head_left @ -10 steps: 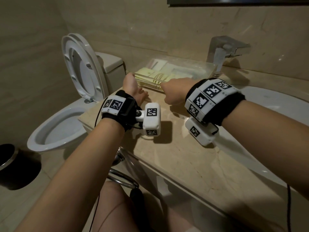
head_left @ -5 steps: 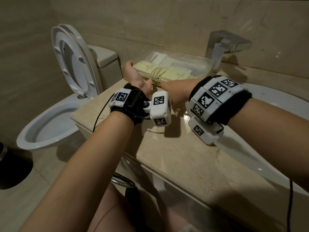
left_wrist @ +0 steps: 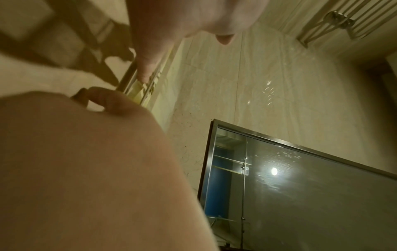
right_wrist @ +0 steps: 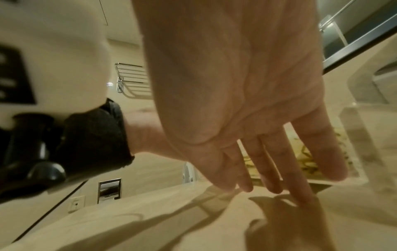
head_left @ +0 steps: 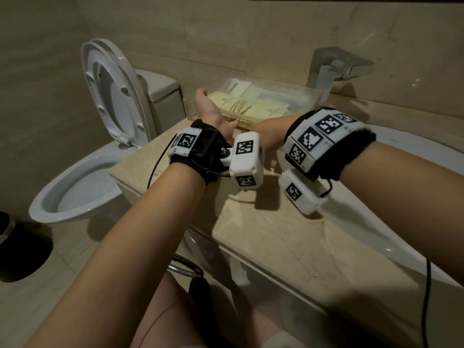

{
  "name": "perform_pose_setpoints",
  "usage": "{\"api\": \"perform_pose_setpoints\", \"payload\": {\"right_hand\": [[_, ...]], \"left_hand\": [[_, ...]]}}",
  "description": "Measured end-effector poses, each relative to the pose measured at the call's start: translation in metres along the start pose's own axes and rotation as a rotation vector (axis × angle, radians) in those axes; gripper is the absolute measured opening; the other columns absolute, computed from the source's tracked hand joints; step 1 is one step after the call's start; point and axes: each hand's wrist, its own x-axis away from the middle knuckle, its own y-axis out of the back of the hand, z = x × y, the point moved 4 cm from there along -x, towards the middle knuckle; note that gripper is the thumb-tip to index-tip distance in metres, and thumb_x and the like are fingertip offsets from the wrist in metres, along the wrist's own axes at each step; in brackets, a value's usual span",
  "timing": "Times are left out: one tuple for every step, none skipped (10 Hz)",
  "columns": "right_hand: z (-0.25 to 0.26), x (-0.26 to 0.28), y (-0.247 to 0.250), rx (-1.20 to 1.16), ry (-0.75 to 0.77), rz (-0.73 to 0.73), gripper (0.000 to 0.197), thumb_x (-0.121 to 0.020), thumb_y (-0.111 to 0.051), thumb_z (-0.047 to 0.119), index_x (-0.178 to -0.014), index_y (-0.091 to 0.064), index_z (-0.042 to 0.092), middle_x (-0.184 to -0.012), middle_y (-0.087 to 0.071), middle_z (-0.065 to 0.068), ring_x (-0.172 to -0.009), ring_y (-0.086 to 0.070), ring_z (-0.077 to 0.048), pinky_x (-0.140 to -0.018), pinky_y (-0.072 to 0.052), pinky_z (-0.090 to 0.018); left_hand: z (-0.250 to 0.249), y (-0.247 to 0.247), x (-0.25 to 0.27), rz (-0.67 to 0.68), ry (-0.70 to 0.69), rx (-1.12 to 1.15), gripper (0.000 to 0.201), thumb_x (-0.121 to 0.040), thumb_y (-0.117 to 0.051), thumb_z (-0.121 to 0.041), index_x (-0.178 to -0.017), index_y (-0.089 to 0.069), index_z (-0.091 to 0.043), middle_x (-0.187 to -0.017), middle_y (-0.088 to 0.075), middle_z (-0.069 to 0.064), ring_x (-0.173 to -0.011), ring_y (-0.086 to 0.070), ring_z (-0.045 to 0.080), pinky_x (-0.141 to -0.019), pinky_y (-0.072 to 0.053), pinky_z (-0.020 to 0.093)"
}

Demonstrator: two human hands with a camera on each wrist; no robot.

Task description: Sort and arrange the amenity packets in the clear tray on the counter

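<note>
At nine o'clock from your hands the toilet stands with its seat and lid raised against the beige marble wall, and a dark waste bin sits on the floor tiles at the far left edge. The marble counter runs from the toilet side toward four o'clock.

Your left hand lies at the near left corner of the clear tray, its thumb along the front wall; the other fingers are hidden behind the tray's end, so you cannot tell whether they grip it. The tray sits at twelve o'clock on the counter, close to the back wall, with the yellow amenity packets lying flat inside, overlapping in a row.

Your right hand is just beside the left, fingers straight and spread, tips down at the counter against the tray's front wall, holding nothing.

At one o'clock the chrome faucet rises behind the tray's right end. The white basin curves away at three o'clock. The left wrist view catches a framed mirror on the wall.
</note>
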Motion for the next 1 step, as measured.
{"api": "perform_pose_setpoints", "payload": {"right_hand": [[0.0029, -0.0012, 0.0098, -0.008, -0.006, -0.068, 0.025, -0.093, -0.043, 0.007, -0.108, -0.062, -0.001, -0.112, -0.06, -0.025, -0.081, -0.045, -0.022, -0.078, -0.043, -0.034]], "left_hand": [[-0.011, 0.006, -0.002, -0.055, -0.027, 0.016, 0.058, -0.094, -0.034, -0.039, -0.145, -0.031, -0.012, -0.15, -0.034, 0.014, -0.136, -0.035, 0.031, -0.113, -0.027, 0.047]]}}
